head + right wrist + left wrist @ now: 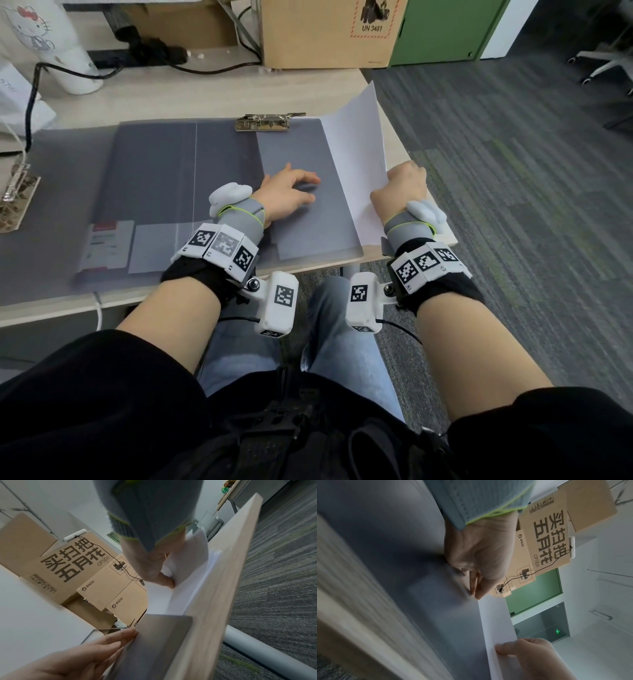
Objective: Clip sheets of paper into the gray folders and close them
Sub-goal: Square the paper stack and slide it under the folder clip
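My right hand (404, 190) pinches the paper sheet (356, 150) at three o'clock; my left hand (287, 195) lies spread on the gray folder (301, 219); lifted, the sheet may buckle or miss the clip (263, 121) at twelve.

Desk (191, 99): light wood top, pale edge.
Cardboard box (329, 32): at the desk's far edge, printed "UN 3481"; wrist views show more stacked boxes, 2 marked "PICO", 1 "CF508".
Green cabinet (445, 31): just right of the box.
White bottle (51, 41): far left on the desk, cartoon cat print.
Black cable (51, 70): runs along the desk's back, past the bottle.
Carpet (513, 154): gray with green flecks, right of the desk.
Office chair base (603, 65): white, on castors, far right on the carpet.
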